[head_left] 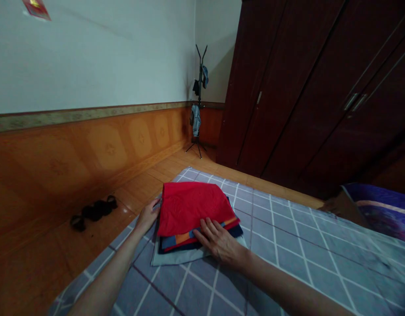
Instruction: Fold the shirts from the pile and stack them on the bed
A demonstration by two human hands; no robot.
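A stack of folded clothes lies on the checked bedsheet (202, 285). On top is a folded red garment (192, 204). Below its front edge show a blue-grey and orange striped layer (179, 238), dark navy cloth (237, 231) and a pale garment (172, 259) at the bottom. My left hand (149, 216) rests against the left side of the stack, its fingers stretched along the edge and partly hidden. Across the front edge lies my right hand (218, 240), palm down, fingers extended over the red and striped cloth.
Dark shoes (98, 210) sit on the tiled floor (123, 199) left of the bed. A coat stand (200, 87) with hanging items stands in the corner. A dark red wardrobe (294, 87) lines the far right side; purple bedding (383, 206) lies at the right.
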